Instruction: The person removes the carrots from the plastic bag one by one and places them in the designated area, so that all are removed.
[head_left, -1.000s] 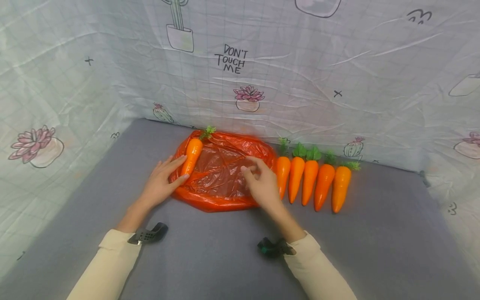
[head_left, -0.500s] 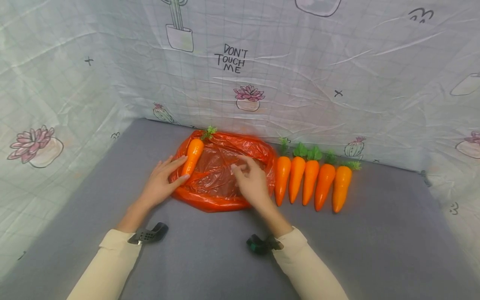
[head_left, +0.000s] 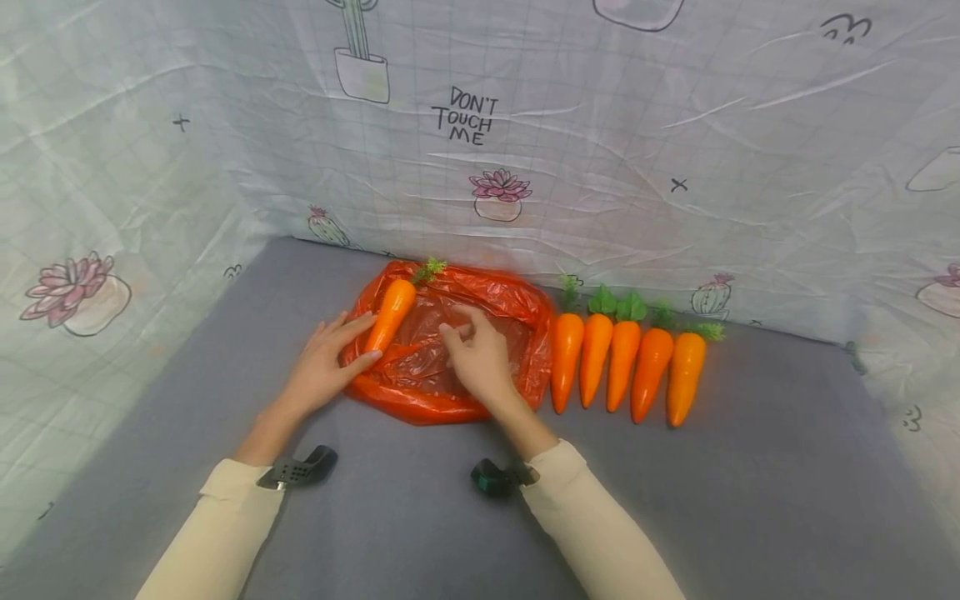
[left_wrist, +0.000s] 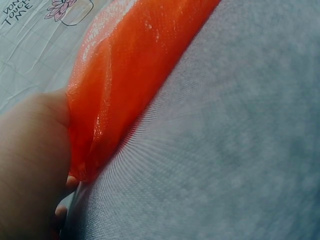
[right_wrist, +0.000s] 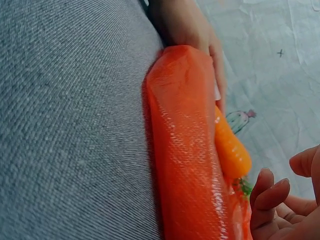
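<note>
An orange carrot [head_left: 392,312] with frilly green leaves leans at the left side of a red plastic bag [head_left: 420,408], whose mouth is spread wide. My left hand [head_left: 322,367] lies over the bag's left rim and holds the carrot's narrow end between thumb and fingers. The very tip is hidden there. In the left wrist view the bag's outer wall [left_wrist: 120,75] hides the carrot. My right hand [head_left: 480,358] hovers over the bag's middle, fingers loosely bent and holding nothing. The right wrist view shows a gap between its fingers and the carrot [right_wrist: 232,150].
Several orange carrots with green tops, one of them the nearest carrot [head_left: 567,358], form a row right of the bag on the grey cloth [head_left: 420,517]. A printed fabric wall [head_left: 600,125] stands close behind. Black wrist bands show on both wrists.
My right hand has moved left across the bag, away from the carrot row. The held carrot's leafy end has swung slightly right. My left hand has barely moved.
</note>
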